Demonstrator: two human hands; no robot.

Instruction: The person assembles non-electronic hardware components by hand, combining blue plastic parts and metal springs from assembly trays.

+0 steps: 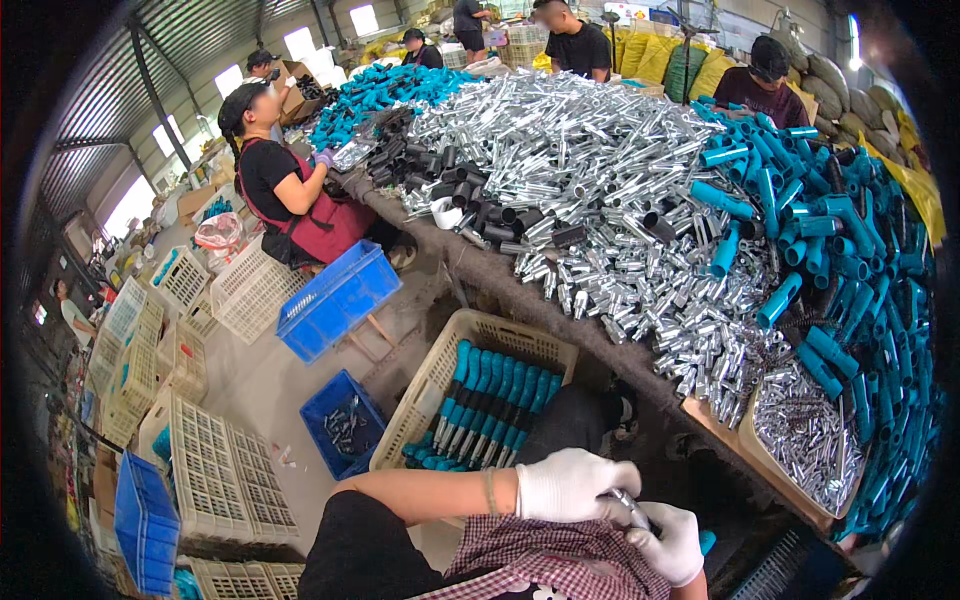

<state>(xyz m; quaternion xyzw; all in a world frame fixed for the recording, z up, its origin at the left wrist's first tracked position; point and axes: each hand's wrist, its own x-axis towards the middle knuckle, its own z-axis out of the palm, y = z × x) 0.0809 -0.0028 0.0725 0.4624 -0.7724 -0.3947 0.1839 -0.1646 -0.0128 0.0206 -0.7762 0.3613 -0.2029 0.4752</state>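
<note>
Both my hands wear white gloves and meet low in the view, above my checked apron (490, 545). Between them is a shiny silver metal fitting (630, 508). My left hand (572, 487) closes its fingers round the upper end of this fitting. My right hand (672, 545) pinches its lower end. A teal tip (708, 541) shows just past my right hand; I cannot tell whether it joins the held piece. Left of my hands a beige crate (400, 425) holds a row of teal-and-black handled tools (490, 395) with silver shafts.
The table's edge (480, 280) runs diagonally ahead, heaped with silver metal parts (580, 150), black sleeves (480, 205) and teal handles (800, 220). A tray of small metal pieces (810, 440) stands at right. Blue bins (340, 300) and stacked crates (225, 470) fill the left. Several people work around the table.
</note>
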